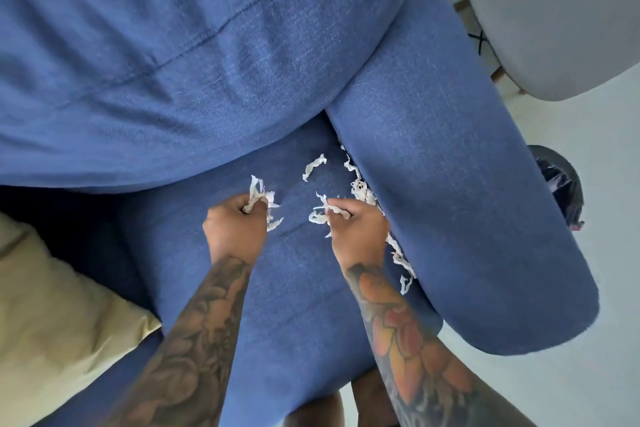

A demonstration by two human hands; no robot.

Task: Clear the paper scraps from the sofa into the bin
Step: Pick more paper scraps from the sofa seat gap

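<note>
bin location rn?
Head view, far right: the dark bin stands on the floor beyond the sofa armrest, below the grey chair.

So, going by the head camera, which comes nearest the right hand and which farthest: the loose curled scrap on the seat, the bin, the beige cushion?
From the right hand:
1. Loose curled scrap, on the seat just beyond the hand.
2. Bin, dark, on the floor past the sofa arm, to the right.
3. Beige cushion, far left, beyond the left hand.

I count my two hands, left hand and right hand, one loose paper strip at twelve o'clock, one sofa, one bin at three o'clock, one cushion
</note>
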